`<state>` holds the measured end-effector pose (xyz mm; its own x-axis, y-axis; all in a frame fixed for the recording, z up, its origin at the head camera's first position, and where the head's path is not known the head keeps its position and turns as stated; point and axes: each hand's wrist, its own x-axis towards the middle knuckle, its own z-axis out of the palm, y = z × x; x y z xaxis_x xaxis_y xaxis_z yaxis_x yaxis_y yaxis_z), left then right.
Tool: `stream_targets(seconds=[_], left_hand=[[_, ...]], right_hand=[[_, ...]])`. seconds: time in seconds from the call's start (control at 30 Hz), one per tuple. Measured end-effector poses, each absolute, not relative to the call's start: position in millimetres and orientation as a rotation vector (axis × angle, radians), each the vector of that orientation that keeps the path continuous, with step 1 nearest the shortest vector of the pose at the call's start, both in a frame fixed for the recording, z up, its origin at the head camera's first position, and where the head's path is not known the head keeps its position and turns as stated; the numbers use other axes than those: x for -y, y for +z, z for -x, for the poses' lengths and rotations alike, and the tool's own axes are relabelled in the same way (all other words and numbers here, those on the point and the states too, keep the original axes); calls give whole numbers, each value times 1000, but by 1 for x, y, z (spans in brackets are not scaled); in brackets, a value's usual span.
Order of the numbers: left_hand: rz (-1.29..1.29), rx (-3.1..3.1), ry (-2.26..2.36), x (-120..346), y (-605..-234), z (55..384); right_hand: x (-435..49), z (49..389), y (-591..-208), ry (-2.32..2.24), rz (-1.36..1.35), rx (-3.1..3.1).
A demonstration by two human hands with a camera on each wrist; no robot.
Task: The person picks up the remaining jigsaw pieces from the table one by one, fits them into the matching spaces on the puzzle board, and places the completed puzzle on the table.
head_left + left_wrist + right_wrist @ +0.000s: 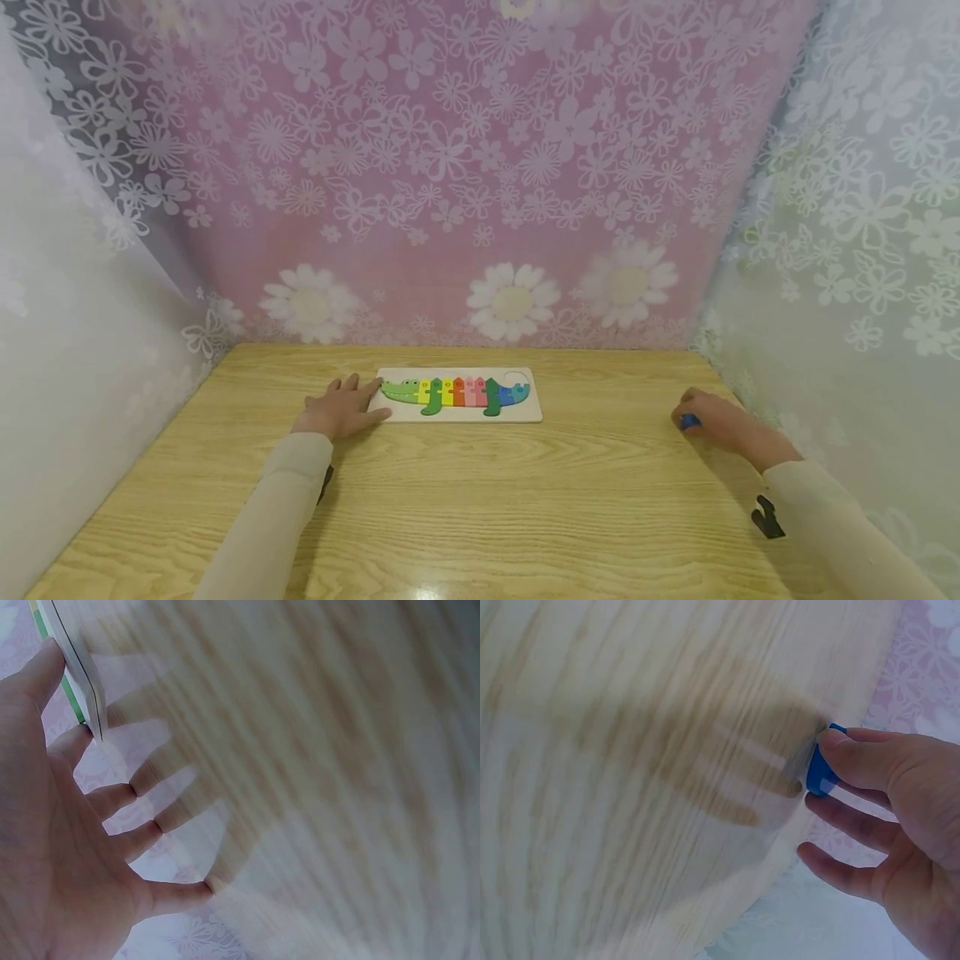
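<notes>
A pale wooden puzzle board [457, 415] with a colourful crocodile [459, 392] lies on the table. Its pieces run from a green head through yellow, red and pink to a blue tail, beyond which a curled outline shows bare wood. My left hand [341, 408] is at the board's left end, fingers spread, thumb and forefinger at its edge; the left wrist view shows the other fingertips on the tabletop. Well to the right of the board, my right hand [712, 421] pinches a small blue puzzle piece [822, 771] between thumb and forefinger, close over the table. Fingers partly cover the piece.
The wood-grain table [480, 508] is bounded by a pink flowered cloth [450, 167] at the back and pale flowered cloths at both sides. A black strap piece [767, 518] shows beside the right sleeve, and another dark piece [326, 483] beside the left sleeve.
</notes>
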<state>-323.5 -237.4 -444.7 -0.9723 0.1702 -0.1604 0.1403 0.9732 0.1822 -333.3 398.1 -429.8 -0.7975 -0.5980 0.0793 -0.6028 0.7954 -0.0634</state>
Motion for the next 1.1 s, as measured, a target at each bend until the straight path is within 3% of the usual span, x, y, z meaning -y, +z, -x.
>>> stream_targets(seconds=[1.1], left_hand=[[-235,-2949,232,240,-450,327]], right_hand=[[-286,360,-416,-131,-972,2758]])
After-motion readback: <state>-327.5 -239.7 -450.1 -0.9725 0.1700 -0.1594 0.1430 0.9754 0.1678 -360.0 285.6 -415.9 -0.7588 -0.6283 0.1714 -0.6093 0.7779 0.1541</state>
